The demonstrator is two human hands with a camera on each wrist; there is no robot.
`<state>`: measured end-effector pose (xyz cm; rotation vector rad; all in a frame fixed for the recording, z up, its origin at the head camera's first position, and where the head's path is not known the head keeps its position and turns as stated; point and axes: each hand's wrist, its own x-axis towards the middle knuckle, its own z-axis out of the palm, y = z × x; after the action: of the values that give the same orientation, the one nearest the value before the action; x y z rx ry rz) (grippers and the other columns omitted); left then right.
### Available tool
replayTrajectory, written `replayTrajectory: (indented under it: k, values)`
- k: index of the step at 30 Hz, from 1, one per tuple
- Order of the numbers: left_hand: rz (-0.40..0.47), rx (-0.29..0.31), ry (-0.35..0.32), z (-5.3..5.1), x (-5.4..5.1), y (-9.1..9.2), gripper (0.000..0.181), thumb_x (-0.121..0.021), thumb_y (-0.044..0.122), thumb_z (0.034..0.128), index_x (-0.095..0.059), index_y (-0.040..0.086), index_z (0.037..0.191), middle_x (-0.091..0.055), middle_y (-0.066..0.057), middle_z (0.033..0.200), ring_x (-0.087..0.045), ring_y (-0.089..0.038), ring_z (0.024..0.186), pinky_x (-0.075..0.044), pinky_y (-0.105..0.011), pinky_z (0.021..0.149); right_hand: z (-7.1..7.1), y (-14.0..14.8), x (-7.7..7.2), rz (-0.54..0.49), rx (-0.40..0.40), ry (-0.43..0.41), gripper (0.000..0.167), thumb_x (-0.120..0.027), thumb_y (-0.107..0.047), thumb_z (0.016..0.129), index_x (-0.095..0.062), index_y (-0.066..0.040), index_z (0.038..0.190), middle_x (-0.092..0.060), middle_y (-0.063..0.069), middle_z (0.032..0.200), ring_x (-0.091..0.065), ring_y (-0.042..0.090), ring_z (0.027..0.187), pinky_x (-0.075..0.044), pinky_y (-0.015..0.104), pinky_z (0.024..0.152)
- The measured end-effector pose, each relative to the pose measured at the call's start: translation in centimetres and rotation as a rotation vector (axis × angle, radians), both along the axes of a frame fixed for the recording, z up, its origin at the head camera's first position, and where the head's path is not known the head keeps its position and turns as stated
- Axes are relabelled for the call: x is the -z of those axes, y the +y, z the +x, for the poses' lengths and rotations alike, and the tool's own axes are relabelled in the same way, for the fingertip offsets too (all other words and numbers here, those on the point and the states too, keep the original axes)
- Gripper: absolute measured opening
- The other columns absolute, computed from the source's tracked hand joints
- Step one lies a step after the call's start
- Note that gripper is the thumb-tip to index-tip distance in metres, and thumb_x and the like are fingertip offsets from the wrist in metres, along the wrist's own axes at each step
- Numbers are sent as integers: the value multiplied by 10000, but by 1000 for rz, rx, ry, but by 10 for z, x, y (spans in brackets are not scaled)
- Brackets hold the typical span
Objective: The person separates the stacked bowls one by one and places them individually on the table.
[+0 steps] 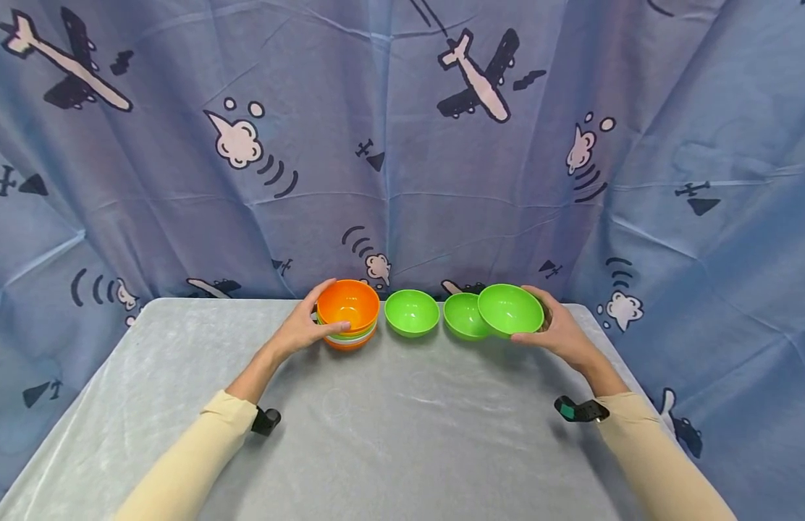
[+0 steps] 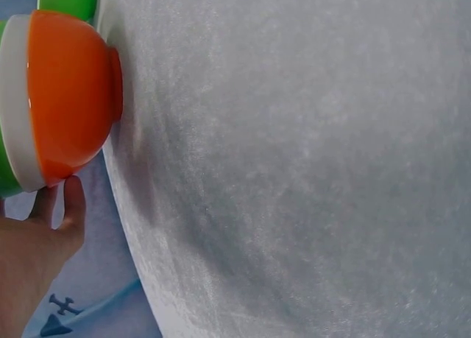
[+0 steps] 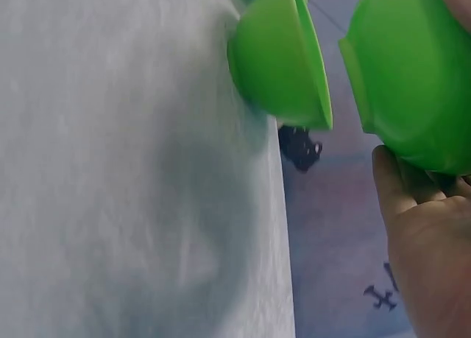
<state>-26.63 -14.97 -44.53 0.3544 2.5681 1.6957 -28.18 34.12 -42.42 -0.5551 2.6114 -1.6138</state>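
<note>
Across the surface (image 1: 409,434), at its far edge, your left grip (image 1: 305,331) holds the bowl stack (image 1: 348,305), apparently to keep it together; your right grip (image 1: 567,336) holds a green bowl (image 1: 510,310) by its side, raised, likely leaving its underside clear of the neighbouring bowl (image 1: 464,317).

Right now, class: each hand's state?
Left hand: gripping a stack of round orange, white and green bowls.
Right hand: gripping one round, glossy green bowl.

I saw a big, wrinkly blue curtain (image 1: 324,101) with planes (image 1: 484,90) and puffy clouds (image 1: 238,145) hanging behind a pale grey table (image 1: 409,434).
</note>
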Motion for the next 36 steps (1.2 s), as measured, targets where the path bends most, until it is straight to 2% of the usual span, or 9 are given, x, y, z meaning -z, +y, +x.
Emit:
replayTrajectory:
  k: [8,13,16,22,30,33,36]
  values:
    - [9,-1,8,-2,2,0,915,-835,304,870,-303,179,1605,-342,-128,1584,-354,-357,1391,-269,-584,1139,-7,26,8,-24,29,-21,963,-846,-32,829,-246,-6,1582,-334,206,1521,-451,148,1231,-486,167,878]
    - [14,2,3,-3,2,1,910,-832,305,873,-303,185,1604,-331,-124,1591,-346,-366,1396,-267,-598,1135,-12,41,13,-38,61,-67,964,-823,-39,857,-205,-1,1595,-310,228,1525,-471,120,1197,-494,167,863]
    - [8,4,4,-3,2,1,915,-831,312,873,-299,185,1606,-319,-125,1599,-333,-366,1410,-258,-601,1138,-16,48,17,-27,87,-93,980,-823,-56,863,-184,-6,1604,-298,235,1531,-459,168,1222,-487,158,858]
    - [5,-1,0,-2,1,0,916,-833,311,871,-301,190,1606,-315,-124,1602,-334,-367,1408,-262,-606,1134,-23,56,24,17,114,-133,1000,-819,-96,876,-150,-15,1615,-273,257,1557,-378,367,1332,-451,143,863]
    - [35,8,8,-4,4,0,920,-831,242,874,-286,162,1611,-329,-148,1592,-337,-375,1405,-258,-590,1138,-28,56,28,40,120,-181,1063,-862,-160,842,-148,-9,1616,-284,259,1571,-353,405,1373,-444,140,861]
    - [36,9,-9,-1,0,1,915,-817,207,885,-270,131,1614,-307,-176,1599,-317,-399,1413,-243,-602,1141,-29,55,30,33,126,-198,1078,-869,-164,833,-143,-4,1615,-264,261,1581,-325,414,1391,-433,137,863]
    - [29,15,-23,9,-16,4,891,-798,171,897,-267,85,1608,-298,-204,1597,-314,-414,1412,-249,-605,1138,-30,54,32,33,138,-211,1092,-878,-169,822,-145,1,1613,-249,259,1591,-310,417,1402,-433,191,916]
